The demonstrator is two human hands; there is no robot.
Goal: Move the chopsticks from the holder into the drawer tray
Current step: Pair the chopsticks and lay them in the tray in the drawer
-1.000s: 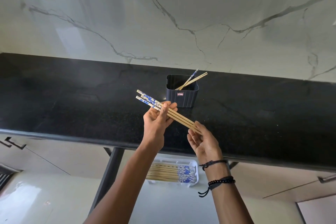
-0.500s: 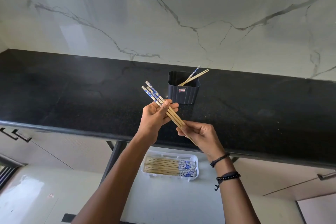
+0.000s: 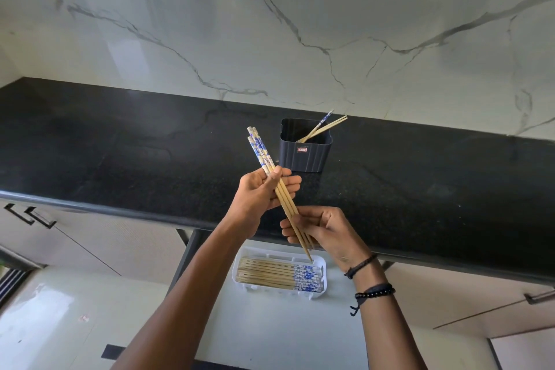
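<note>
holder (image 3: 304, 153) with few chopsticks (image 3: 322, 128), tray (image 3: 322, 264) filled

Both hands (image 3: 264, 192) gripping chopsticks (image 3: 271, 173) (blue ends up), holder (image 3: 304, 153) behind

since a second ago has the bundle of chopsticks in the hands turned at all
Yes. Against the dark holder, the held chopsticks have swung more upright: patterned ends rose towards the holder's rim, and plain tips now point down at the white tray.
</note>
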